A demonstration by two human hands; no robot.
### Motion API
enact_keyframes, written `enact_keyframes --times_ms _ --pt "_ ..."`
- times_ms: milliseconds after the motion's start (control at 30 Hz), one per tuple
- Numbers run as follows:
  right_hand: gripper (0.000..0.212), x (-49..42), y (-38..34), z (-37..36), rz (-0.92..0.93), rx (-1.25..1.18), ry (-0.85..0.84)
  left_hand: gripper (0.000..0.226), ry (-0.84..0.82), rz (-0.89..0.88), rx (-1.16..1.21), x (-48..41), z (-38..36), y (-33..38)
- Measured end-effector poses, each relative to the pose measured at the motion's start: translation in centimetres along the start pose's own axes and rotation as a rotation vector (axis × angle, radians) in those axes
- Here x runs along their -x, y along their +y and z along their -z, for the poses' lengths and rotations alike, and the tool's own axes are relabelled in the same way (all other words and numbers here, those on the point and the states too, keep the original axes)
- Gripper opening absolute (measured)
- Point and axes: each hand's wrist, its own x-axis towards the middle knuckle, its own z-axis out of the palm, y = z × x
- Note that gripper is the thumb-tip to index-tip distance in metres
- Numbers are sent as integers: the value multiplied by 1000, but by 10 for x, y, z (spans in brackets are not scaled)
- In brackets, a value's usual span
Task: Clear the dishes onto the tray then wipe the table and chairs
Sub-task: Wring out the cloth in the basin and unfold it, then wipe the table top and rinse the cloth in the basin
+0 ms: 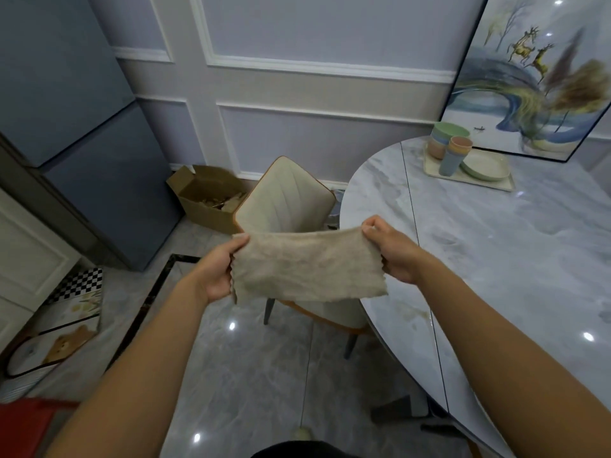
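Beige cloth (309, 267) hangs stretched between the two hands, up in the air over the chair (287, 200) and just beside the edge of the counter (496, 259). The left hand (215, 272) pinches the left side of the cloth with the thumb on top. The right hand (393, 252) pinches the top right corner. Both hands pull it flat.

The dishes look done. Bowls (444, 137), cups (454, 157) and plates (486, 166) sit on the tray (429, 168) at the far side of the counter, near the wall. So I think the wiping part is what is left.

What could go wrong? The cloth is held only by its edges. One side could slip out, and the cloth could drop on the floor (258, 375) and get dirty (then it would smear dirt on the chair).

A yellowish smudge (413, 312) sits on the counter close to the near edge. It could get missed if the wiping goes only to the chair.

The tray is full and the cups are stacked tall. A big sweep of the cloth toward them could bump them and tip them over.

The floor is shiny and may be slippery, so leaning far over the chair could be risky too.
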Motion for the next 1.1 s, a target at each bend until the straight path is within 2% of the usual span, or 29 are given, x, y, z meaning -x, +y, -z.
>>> enact_keyframes --times_ms 133,300,433,533,600,733,833,967,1100 --pt "20 -2 35 -9 -168 177 6 52 56 121 76 -16 12 -56" --pt "18 0 24 -40 -151 307 9 56 13 164 254 -28 -3 -97" --pt "16 8 -4 -79 -193 260 -182 76 -102 145 421 -32 -28 -107" --pt "35 13 -16 -89 -193 235 -276 92 -209 161 520 -31 -36 -109" --pt "39 11 -14 -77 -171 213 -158 87 -223 166 521 -32 -39 -108" --pt "34 7 32 -41 -152 177 209 50 -212 144 420 -34 -45 -105" --pt "39 13 82 -39 -256 -13 160 41 -245 177 361 -31 -53 -102" --pt "39 24 128 -49 -280 -525 8 45 -268 261 292 -35 -63 -106" --pt "40 33 151 -45 -196 -625 117 41 -241 305 168 -45 -80 -113"
